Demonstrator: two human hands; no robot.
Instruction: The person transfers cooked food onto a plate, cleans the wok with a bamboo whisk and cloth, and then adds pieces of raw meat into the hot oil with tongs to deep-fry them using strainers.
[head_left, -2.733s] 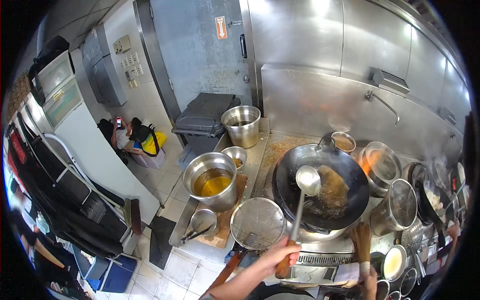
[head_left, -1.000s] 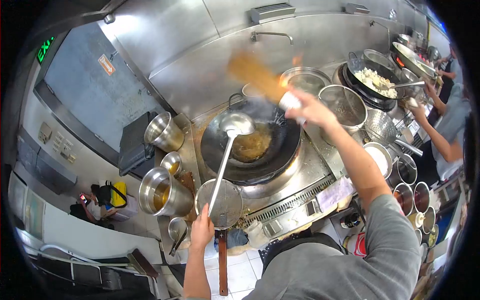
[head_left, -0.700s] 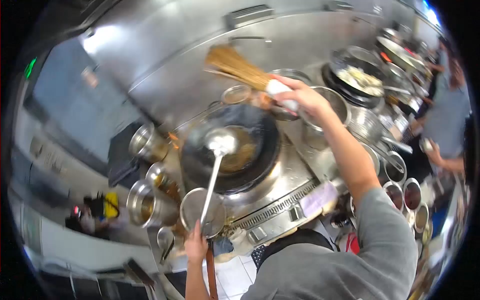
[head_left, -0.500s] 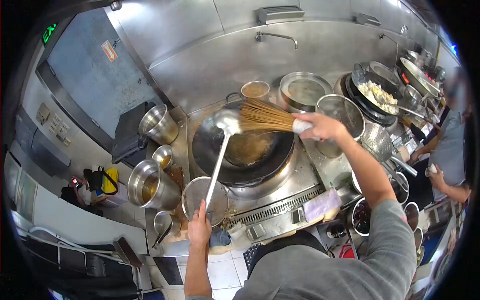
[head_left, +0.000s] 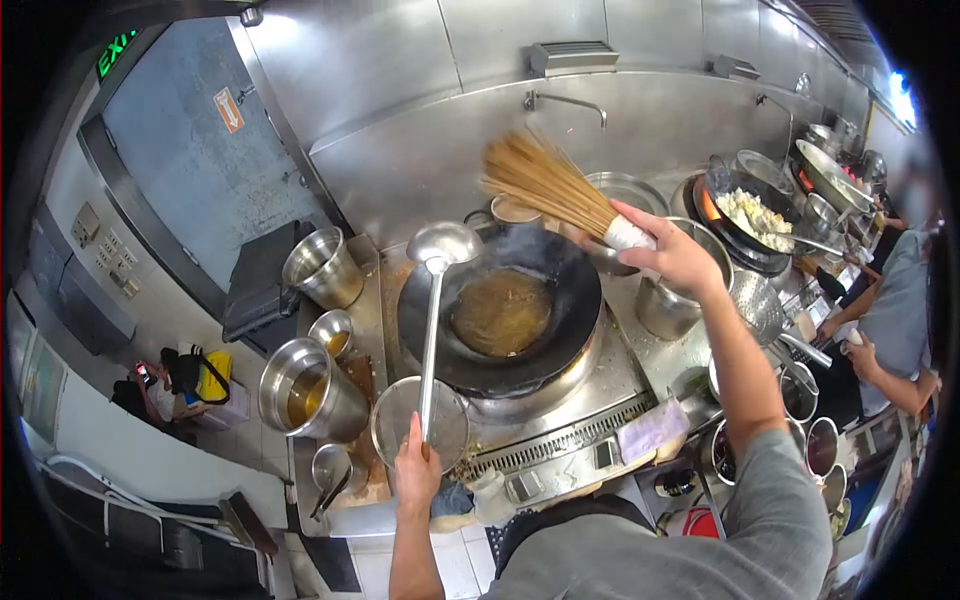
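Observation:
My left hand (head_left: 416, 470) is closed round the end of a long-handled ladle (head_left: 444, 244), whose bowl is over the upper left rim of the wok. In my right hand (head_left: 675, 250) is a bamboo wok brush (head_left: 550, 182), gripped by its white-wrapped end, its bristles raised above the wok and pointing up and left. Brownish liquid pools in the bottom of the dark wok (head_left: 420, 335) on the stove. Below the ladle handle lies a round mesh strainer (head_left: 390, 425).
Steel pots (head_left: 340, 400) stand left of the wok, some with yellowish liquid. A tap (head_left: 570, 100) juts from the back wall. Rightward are a tall pot (head_left: 665, 310), a perforated skimmer (head_left: 757, 303) and another wok with pale food (head_left: 745, 212). A co-worker (head_left: 890, 310) stands at far right.
The wok brush has lifted up and away from beside the ladle bowl. My ladle now sits apart from the brush. The whole view has shifted slightly.

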